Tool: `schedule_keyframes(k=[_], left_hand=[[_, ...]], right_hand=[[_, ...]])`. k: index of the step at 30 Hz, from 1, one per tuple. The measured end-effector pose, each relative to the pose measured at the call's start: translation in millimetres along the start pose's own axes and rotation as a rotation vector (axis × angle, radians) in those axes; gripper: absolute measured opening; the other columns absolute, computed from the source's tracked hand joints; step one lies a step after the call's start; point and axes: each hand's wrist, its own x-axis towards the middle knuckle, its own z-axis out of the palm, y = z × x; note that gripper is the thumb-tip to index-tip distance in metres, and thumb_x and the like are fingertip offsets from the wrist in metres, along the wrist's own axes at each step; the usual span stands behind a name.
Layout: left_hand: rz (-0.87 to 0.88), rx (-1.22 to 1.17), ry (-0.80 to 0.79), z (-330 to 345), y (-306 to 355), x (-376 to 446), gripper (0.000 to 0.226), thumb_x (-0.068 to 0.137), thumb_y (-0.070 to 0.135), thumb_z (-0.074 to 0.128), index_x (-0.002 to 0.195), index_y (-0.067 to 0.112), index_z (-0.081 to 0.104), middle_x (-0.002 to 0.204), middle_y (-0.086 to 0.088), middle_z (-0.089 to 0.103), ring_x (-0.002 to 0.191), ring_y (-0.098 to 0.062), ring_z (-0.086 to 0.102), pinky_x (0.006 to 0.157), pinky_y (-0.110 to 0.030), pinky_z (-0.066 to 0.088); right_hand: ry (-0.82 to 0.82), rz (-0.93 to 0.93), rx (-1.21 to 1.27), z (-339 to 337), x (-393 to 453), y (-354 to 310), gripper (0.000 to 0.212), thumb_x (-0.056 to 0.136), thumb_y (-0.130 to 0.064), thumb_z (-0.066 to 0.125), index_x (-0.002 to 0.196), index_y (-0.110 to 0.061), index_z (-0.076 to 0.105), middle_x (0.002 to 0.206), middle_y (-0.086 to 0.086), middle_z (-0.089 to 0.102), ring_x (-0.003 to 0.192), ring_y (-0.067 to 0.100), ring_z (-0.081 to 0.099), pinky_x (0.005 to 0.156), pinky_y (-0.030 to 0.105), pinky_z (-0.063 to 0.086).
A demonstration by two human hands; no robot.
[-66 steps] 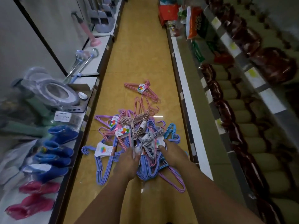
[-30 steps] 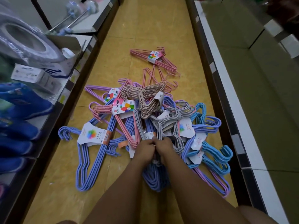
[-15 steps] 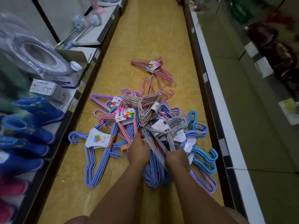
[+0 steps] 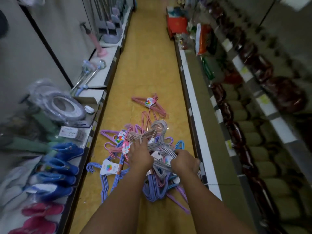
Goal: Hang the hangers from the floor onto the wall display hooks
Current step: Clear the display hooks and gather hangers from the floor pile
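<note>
Clearly both hands are working in one heap of hangers (image 4: 157, 168) lying on the yellow floor (image 4: 148, 68) of a narrow aisle: the left hand (image 4: 140, 157) is curling its fingers round a tan bundle (image 4: 143, 135) and the right hand (image 4: 184, 162) is clenching a grey bundle (image 4: 163, 150) that is crossing between the two hands. Bundles are tied with white card labels showing a coloured flower; an exact count of the tangled heap cannot be told, but four lie apart enough to count: a blue bundle (image 4: 106, 184) just left of the left hand, a lilac one (image 4: 109, 132) beyond it, a pink one (image 4: 150, 105) lying apart farther up the aisle, and thin pink hangers (image 4: 146, 118) between that one and the hands. Beneath the wrists more blue and purple hangers are spreading toward the right shelf base. Hangers look thin, wire-like and coated in colour, with hooks bunched together. Left of the left hand a low shelf (image 4: 94, 125) is carrying four blue boots (image 4: 62, 166) and two pink boots (image 4: 42, 208) nearer the camera. Right of the right hand a white shelf edge (image 4: 195, 125) is running just beside the heap. Beyond the pink bundle the floor is stretching open up to a red box (image 4: 177, 26).
</note>
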Motion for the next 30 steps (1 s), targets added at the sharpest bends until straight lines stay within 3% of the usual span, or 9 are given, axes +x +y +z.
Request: schedule_keyframes(k=[5, 10, 13, 16, 19, 23, 27, 30], left_hand=[[-0.014, 0.093, 0.074, -83, 5, -34, 0.057, 0.089, 0.021, 0.053, 0.143, 0.026, 0.035, 0.148, -0.003, 0.038, 0.139, -0.028, 0.027, 0.114, -0.048, 0.021], [0.065, 0.132, 0.23, -145, 2, -63, 0.052, 0.098, 0.029, 0.046, 0.145, 0.031, 0.026, 0.152, -0.002, 0.03, 0.142, -0.024, 0.022, 0.116, -0.053, 0.012], [0.009, 0.099, 0.335, -178, -3, -81, 0.041, 0.098, 0.029, 0.046, 0.138, 0.028, 0.038, 0.14, -0.003, 0.043, 0.133, -0.024, 0.035, 0.114, -0.048, 0.015], [-0.05, 0.16, 0.383, -200, -17, -106, 0.033, 0.096, 0.017, 0.045, 0.129, 0.021, 0.049, 0.123, -0.008, 0.049, 0.113, -0.028, 0.049, 0.092, -0.037, 0.038], [-0.16, 0.109, 0.369, -211, -38, -133, 0.029, 0.097, 0.014, 0.041, 0.124, 0.017, 0.05, 0.118, -0.012, 0.049, 0.103, -0.031, 0.054, 0.076, -0.038, 0.041], [-0.375, 0.003, 0.442, -222, -61, -192, 0.03, 0.097, 0.016, 0.04, 0.124, 0.022, 0.052, 0.125, -0.01, 0.052, 0.112, -0.03, 0.056, 0.086, -0.04, 0.046], [-0.572, -0.06, 0.502, -223, -75, -250, 0.023, 0.092, 0.013, 0.043, 0.108, 0.02, 0.059, 0.118, -0.011, 0.061, 0.111, -0.031, 0.058, 0.088, -0.036, 0.045], [-0.689, -0.083, 0.556, -214, -83, -296, 0.024, 0.091, 0.013, 0.046, 0.11, 0.021, 0.058, 0.114, -0.011, 0.064, 0.108, -0.031, 0.059, 0.085, -0.036, 0.046]], right_hand=[[-0.008, -0.165, -0.005, -78, -49, -36, 0.036, 0.088, -0.015, 0.049, 0.114, -0.034, 0.065, 0.106, 0.0, 0.067, 0.107, 0.025, 0.056, 0.095, 0.036, 0.029], [-0.046, -0.274, 0.107, -128, -87, -76, 0.033, 0.087, -0.01, 0.051, 0.106, -0.031, 0.068, 0.101, 0.003, 0.069, 0.094, 0.028, 0.062, 0.07, 0.027, 0.037], [-0.071, -0.368, 0.102, -142, -106, -98, 0.03, 0.089, -0.008, 0.048, 0.099, -0.027, 0.069, 0.092, 0.003, 0.067, 0.083, 0.027, 0.06, 0.06, 0.026, 0.037], [-0.105, -0.471, 0.0, -147, -124, -118, 0.021, 0.091, -0.012, 0.051, 0.096, -0.026, 0.066, 0.098, 0.007, 0.065, 0.084, 0.026, 0.056, 0.071, 0.03, 0.045], [-0.078, -0.615, -0.172, -142, -144, -139, 0.02, 0.089, -0.009, 0.052, 0.099, -0.022, 0.064, 0.111, 0.012, 0.065, 0.106, 0.031, 0.059, 0.087, 0.034, 0.046], [0.002, -0.892, -0.402, -132, -188, -163, 0.028, 0.09, -0.013, 0.05, 0.117, -0.017, 0.057, 0.119, 0.009, 0.063, 0.114, 0.028, 0.058, 0.089, 0.031, 0.044], [-0.008, -1.102, -0.499, -120, -234, -169, 0.026, 0.094, -0.012, 0.044, 0.118, -0.013, 0.052, 0.119, 0.01, 0.063, 0.111, 0.029, 0.059, 0.088, 0.033, 0.045], [-0.027, -1.249, -0.577, -113, -267, -169, 0.027, 0.094, -0.009, 0.043, 0.119, -0.012, 0.053, 0.122, 0.009, 0.062, 0.113, 0.028, 0.059, 0.09, 0.035, 0.046]])
